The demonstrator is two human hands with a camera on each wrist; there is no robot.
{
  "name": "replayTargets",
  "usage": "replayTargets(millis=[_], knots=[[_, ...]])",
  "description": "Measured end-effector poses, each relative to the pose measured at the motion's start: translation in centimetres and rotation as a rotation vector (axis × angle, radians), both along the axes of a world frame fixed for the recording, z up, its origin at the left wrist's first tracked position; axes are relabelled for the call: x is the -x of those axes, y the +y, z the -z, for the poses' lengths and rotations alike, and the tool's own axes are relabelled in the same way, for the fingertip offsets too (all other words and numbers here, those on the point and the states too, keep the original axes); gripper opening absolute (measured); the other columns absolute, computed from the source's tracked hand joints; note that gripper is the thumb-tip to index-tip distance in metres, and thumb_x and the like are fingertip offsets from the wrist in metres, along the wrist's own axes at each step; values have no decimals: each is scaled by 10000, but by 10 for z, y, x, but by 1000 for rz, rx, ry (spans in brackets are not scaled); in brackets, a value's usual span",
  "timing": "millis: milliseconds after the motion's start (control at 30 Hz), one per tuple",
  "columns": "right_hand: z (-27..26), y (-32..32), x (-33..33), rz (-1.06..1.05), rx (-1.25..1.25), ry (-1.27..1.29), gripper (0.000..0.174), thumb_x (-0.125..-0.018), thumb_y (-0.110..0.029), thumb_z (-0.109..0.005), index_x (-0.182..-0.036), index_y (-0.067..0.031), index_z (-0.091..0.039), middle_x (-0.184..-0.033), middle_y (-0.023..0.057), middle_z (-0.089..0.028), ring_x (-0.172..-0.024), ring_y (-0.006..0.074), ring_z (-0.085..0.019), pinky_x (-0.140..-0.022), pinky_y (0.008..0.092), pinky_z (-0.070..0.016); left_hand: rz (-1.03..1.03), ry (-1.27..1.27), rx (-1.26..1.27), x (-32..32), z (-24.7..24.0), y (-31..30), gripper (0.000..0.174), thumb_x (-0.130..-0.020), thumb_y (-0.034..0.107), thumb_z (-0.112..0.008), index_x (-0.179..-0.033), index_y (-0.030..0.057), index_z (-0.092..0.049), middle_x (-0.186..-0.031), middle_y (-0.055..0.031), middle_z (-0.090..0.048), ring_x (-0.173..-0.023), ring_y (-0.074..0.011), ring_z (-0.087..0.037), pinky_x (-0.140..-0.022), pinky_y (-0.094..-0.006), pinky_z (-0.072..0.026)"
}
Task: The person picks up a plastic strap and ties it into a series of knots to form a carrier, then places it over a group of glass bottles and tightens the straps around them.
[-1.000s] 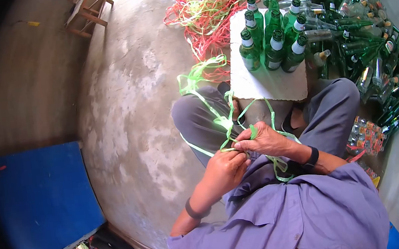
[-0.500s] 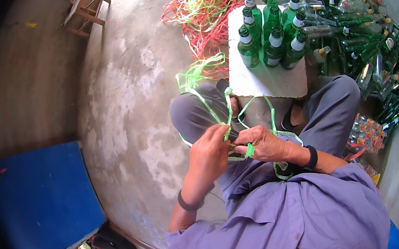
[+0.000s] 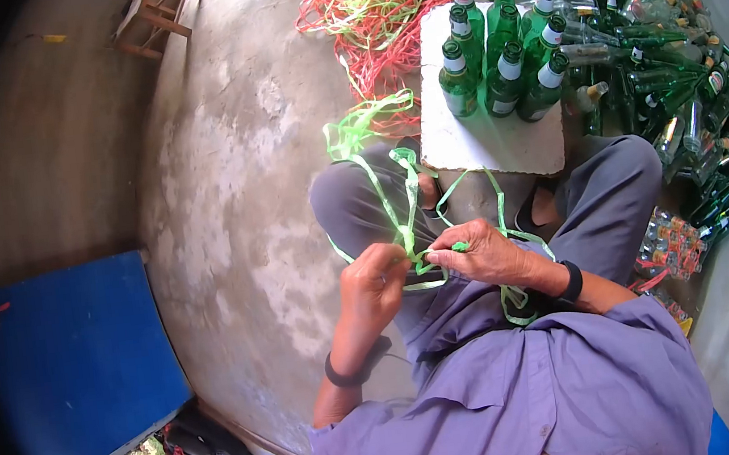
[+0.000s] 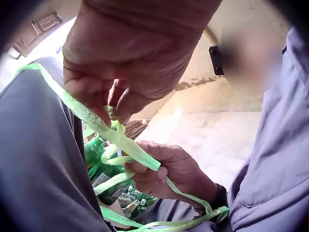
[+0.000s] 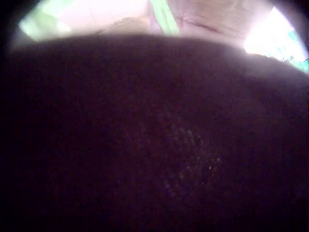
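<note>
Light green plastic strapping (image 3: 390,199) runs in loops over the seated person's lap, with a flat length of the strap (image 4: 91,118) crossing in front of the fingers in the left wrist view. My left hand (image 3: 374,282) pinches the strap between thumb and fingertips, back of the hand turned up. Close to its right, my right hand (image 3: 492,258) grips another part, and a short green end (image 3: 460,246) sticks out above the fingers. Small loops lie between the two hands. A dark, close surface blocks most of the right wrist view.
Ahead of the knees, several green bottles (image 3: 506,85) stand upright on a white board (image 3: 499,145). A heap of bottles (image 3: 681,84) covers the right side. Tangled red and green strapping (image 3: 377,19) lies on the floor beyond. At left are a blue panel (image 3: 82,349) and wooden chair (image 3: 156,17).
My left hand lifted and moved left, away from the right hand, then dropped slightly. My right hand moved right, then a little up, keeping its grip on the strap.
</note>
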State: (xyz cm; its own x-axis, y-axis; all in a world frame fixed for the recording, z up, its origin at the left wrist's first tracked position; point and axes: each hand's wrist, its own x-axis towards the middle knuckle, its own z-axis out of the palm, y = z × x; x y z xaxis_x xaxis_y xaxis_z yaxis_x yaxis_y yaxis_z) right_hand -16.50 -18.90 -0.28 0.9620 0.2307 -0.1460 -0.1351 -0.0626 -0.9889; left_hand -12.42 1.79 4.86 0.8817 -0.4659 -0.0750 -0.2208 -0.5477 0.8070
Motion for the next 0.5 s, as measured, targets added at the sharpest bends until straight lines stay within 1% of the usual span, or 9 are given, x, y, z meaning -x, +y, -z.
replayTargets(millis=[33, 100, 167, 233, 267, 300, 333, 400, 500], knots=[[-3, 0, -1, -10, -25, 87, 169, -887, -152, -689, -902, 16, -696, -686, 115, -650, -630, 152, -613, -610, 319, -479, 0, 1, 1, 1, 1, 1, 120, -787, -43, -674, -881, 1, -615, -811, -129, -620, -705, -281, -629, -613, -337, -489], [-3, 2, -1, 13, -35, 88, 167, -884, -149, -689, -908, 16, -694, -685, 117, -645, -626, 160, -612, -608, 320, -479, -22, 132, 89, 4, 4, 3, 132, -794, -60, -657, -906, 1, -622, -804, -121, -619, -680, -249, -614, -612, -319, -482], [-2, 3, -1, 35, -43, 87, 165, -882, -146, -690, -914, 16, -692, -684, 119, -639, -621, 168, -612, -606, 321, -479, -20, 148, 103, 5, 3, 1, 134, -795, -68, -648, -908, -1, -623, -796, -119, -613, -671, -238, -610, -613, -316, -481], [0, 5, -1, 146, 89, -121, 177, -867, -128, -700, -982, 6, -684, -693, 132, -634, -627, 189, -620, -614, 321, -486, -19, 164, 118, 5, 4, 0, 136, -796, -75, -640, -910, -3, -624, -788, -117, -608, -662, -227, -605, -614, -313, -479], [-2, 5, -1, 147, 91, -121, 177, -867, -128, -700, -982, 6, -684, -693, 132, -634, -627, 189, -620, -614, 321, -486, -1, 178, 121, 5, 5, 0, 111, -827, -88, -622, -911, -16, -619, -783, -72, -607, -667, -157, -600, -612, -275, -481], [-4, 5, 0, 161, 105, -170, 205, -853, -109, -708, -1019, 6, -674, -712, 143, -637, -641, 199, -628, -621, 322, -490, 18, 193, 124, 4, 7, 0, 90, -857, -100, -604, -911, -28, -614, -778, -26, -607, -672, -86, -596, -609, -236, -484], [-6, 5, 0, 176, 120, -218, 243, -839, -90, -716, -1056, 6, -664, -732, 154, -639, -654, 208, -636, -628, 324, -495, 19, 193, 126, 4, 8, 0, 90, -857, -100, -604, -911, -28, -614, -778, -26, -607, -672, -86, -596, -609, -236, -484], [-7, 7, 0, 190, 85, -226, 262, -830, -75, -721, -1068, 13, -657, -758, 161, -646, -677, 217, -645, -636, 326, -499, 6, 310, 217, 4, 9, 1, 80, -875, -94, -593, -914, -28, -616, -799, -17, -616, -698, -87, -598, -623, -236, -485], [-8, 8, -1, 225, 67, -282, 276, -816, -52, -725, -1072, 22, -654, -798, 169, -655, -708, 240, -656, -643, 333, -503, 8, 401, 235, 3, 7, 0, 76, -897, -76, -586, -940, -21, -616, -818, -17, -622, -719, -95, -599, -645, -235, -482]])
